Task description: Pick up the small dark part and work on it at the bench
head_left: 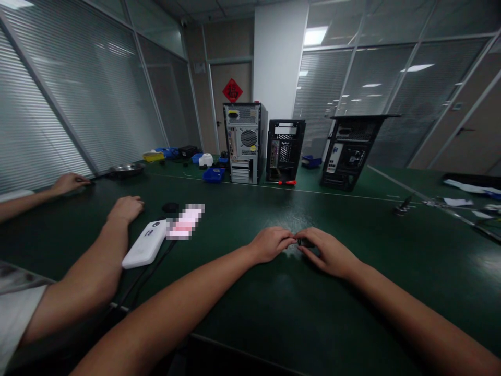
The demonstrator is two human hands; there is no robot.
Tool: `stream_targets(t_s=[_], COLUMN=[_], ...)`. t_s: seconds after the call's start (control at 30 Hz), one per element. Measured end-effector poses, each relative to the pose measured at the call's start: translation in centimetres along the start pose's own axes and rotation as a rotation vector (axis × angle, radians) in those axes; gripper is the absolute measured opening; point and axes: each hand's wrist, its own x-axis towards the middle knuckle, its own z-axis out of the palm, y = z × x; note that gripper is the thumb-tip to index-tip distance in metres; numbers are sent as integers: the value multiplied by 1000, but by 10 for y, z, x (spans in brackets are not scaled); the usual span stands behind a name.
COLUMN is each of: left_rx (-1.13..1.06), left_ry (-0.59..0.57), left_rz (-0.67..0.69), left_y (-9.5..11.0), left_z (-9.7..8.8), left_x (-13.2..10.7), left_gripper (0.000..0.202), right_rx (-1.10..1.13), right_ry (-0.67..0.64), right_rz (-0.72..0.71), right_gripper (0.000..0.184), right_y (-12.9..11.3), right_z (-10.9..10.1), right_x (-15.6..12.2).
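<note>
My left hand (270, 243) and my right hand (326, 251) rest together on the dark green table (250, 292), fingertips meeting. Between the fingertips sits a small dark object (300, 242) that I cannot make out; both hands pinch at it with curled fingers. Three computer tower cases stand at the back of the table: a grey one (243, 142), a black one (285, 149) and a tilted black one (348, 150). A red-handled screwdriver (285, 182) lies in front of the middle case.
Another person's arms rest on the table at left, one hand (126, 208) next to a white device (146, 244) with a cable, another hand (68, 183) further back. Blue trays (213, 174), a metal bowl (126, 169) and loose parts (403, 208) lie around.
</note>
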Motion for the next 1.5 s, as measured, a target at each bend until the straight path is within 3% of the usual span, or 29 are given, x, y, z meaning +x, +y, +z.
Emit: stream_targets(t_s=[0.4, 0.67, 0.77, 0.87, 1.03, 1.13, 1.3, 1.5], left_rx=[-50, -2, 15, 15, 20, 29, 27, 12], left_ry=[-33, -1, 8, -1, -39, -52, -63, -80], left_rz=[-18, -31, -46, -66, -79, -74, -78, -77], left_y=[11, 8, 7, 5, 4, 3, 2, 1], left_z=[-1, 2, 3, 2, 3, 4, 5, 6], left_x=[-1, 1, 1, 2, 1, 1, 2, 2], left_gripper=[32, 39, 42, 44, 46, 47, 47, 47], right_rx=[44, 18, -15, -65, -176, -247, -278, -265], right_ry=[-11, -4, 22, 82, 208, 298, 441, 476], right_rz=[90, 65, 131, 305, 667, 854, 1119, 1352], right_gripper=[22, 23, 28, 34, 34, 31, 31, 37], right_y=[-19, -10, 11, 48, 122, 152, 179, 194], right_z=[5, 3, -3, -11, -36, -54, -71, -71], right_x=[3, 6, 1, -13, -61, -94, -137, -154])
